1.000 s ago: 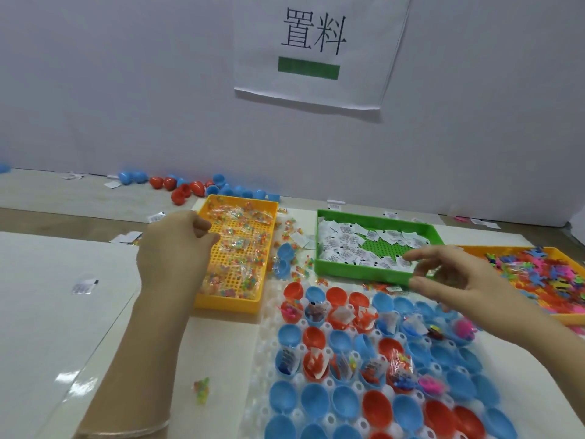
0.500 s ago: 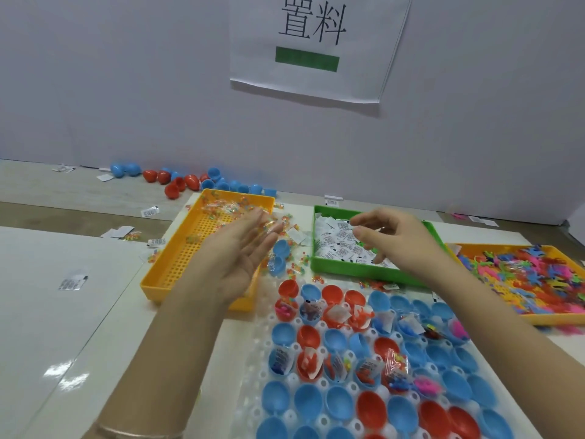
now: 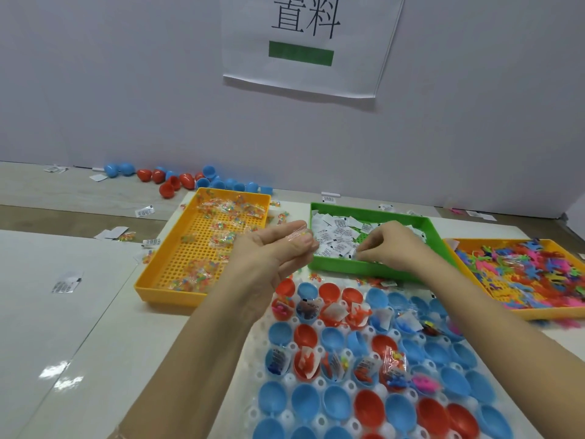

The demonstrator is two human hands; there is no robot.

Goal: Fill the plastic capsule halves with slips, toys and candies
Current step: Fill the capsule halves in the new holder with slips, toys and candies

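Reaching into the green tray point(image 3: 373, 270), the right hand point(image 3: 391, 247) curls its fingers point(image 3: 364, 252) down onto the heap of paper slips point(image 3: 335, 239), pinched on or just above one at the tray's near edge; whether a slip is actually caught I cannot tell. The left hand point(image 3: 275, 253) hovers between the orange tray point(image 3: 164, 291) and the green one, palm up, fingers loosely together, with a small clear candy packet point(image 3: 296, 234) lying across the fingertips. The capsule halves point(image 3: 354, 362), red and blue, sit open side up in a white holder point(image 3: 286, 380) on the surface below both hands; the far rows already hold slips and toys, the near rows look empty. The slips are likely feather-light and limp, prone to cling together, so a fingertip pinch at one corner should lift a single one. The packet is probably slick and crinkly; gripping its sealed edge seems safest. Loose toys point(image 3: 522, 267) fill another orange tray at the right.
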